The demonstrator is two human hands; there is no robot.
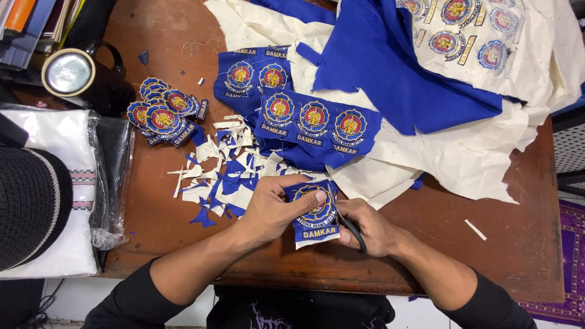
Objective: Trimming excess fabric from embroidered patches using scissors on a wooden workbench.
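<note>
Trimming: our left hand (274, 210) pinches a blue embroidered patch (314, 213) at the near counter (152, 219) edge, our right hand (368, 228) fingers closed in the scissors (355, 234)
Done: we count a stack of cut patches (161, 116), scraps (225, 176) beside
Left: uncut patch strips (311, 125), more on cream backing (463, 30)

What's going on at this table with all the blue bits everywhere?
A person is cutting embroidered badges out of blue cloth. The left hand holds one round blue badge with its backing, while the right hand works black-handled scissors at its edge. A stack of trimmed badges lies to the left, a litter of blue and cream scraps sits on the wooden table, and uncut badge strips wait just beyond the hands.
</note>
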